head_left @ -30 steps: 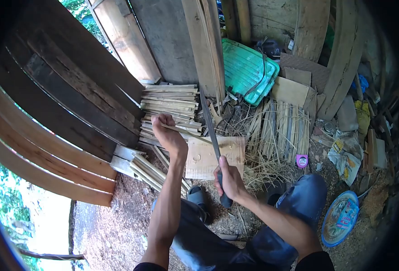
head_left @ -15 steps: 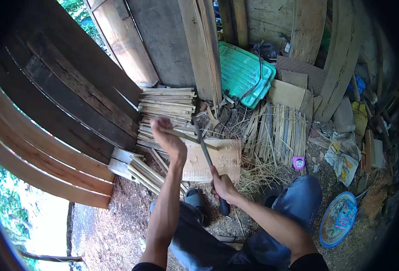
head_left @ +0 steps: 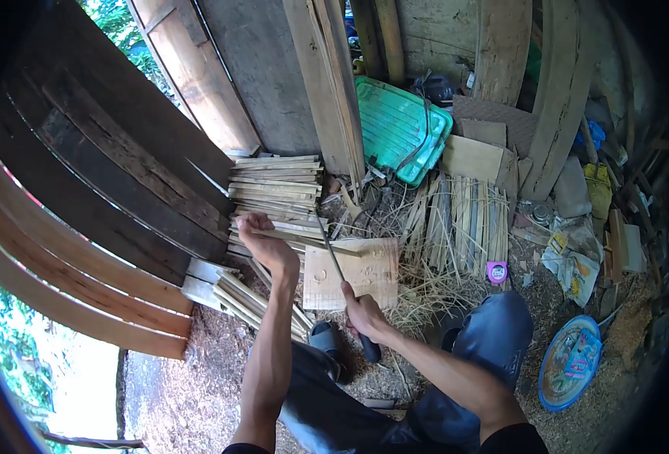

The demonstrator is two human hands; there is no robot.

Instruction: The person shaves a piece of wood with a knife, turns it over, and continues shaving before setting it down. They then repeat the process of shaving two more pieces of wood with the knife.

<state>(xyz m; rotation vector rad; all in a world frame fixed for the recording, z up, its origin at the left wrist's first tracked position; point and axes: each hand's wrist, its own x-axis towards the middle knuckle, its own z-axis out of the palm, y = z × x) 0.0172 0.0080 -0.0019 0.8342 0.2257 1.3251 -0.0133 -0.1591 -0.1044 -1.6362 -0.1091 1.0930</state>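
Observation:
My left hand [head_left: 271, 248] is closed around one end of a thin bamboo strip [head_left: 346, 250], which points right over a pale wooden board [head_left: 319, 281]. In my right hand [head_left: 365, 316] is a long knife [head_left: 334, 261], gripped by its dark handle. Its blade slants up to the left and crosses the strip in this view. Round wood grain marks show on the board, which lies on the ground in front of my legs.
Stacked bamboo strips [head_left: 277, 181] lie behind the board, and more strips [head_left: 463, 223] lie to its right beside loose shavings [head_left: 417, 291]. A pink tape measure [head_left: 497, 272] rests there. A green plastic lid [head_left: 395, 125] leans at the back. A blue-rimmed basin [head_left: 550, 382] stands at right.
My left hand and the strip have moved slightly down and left. The knife has shifted left, and its blade now looks narrower. The whole view has shifted a little.

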